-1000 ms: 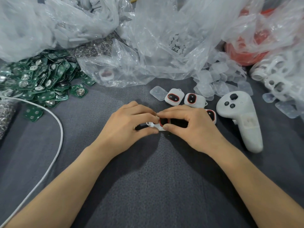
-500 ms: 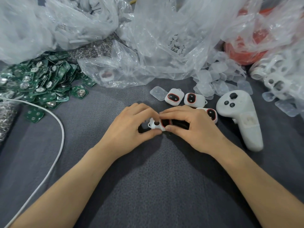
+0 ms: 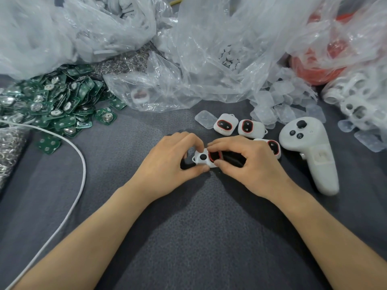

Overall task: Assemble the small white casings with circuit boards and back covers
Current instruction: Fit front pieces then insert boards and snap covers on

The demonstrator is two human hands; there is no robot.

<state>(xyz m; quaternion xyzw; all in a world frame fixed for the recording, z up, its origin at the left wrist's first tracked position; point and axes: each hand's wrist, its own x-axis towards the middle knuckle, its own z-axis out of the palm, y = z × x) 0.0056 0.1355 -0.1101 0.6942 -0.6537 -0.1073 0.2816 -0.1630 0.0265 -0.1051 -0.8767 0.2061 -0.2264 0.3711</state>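
white casing point(image 3: 203, 159), red-ringed button, pinched flat

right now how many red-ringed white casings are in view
5: one casing in left hand and right hand; two just beyond them; one behind the right hand; one, blurry, inside a clear bag. Bags may hide more.

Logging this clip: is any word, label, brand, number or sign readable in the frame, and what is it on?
No text can be read anywhere in this frame.
Green circuit boards: any printing is too small and blurred to read.
White controller: dark buttons, no legible marks.
Casing pinched by the left hand and right hand: plain white, no lettering visible.
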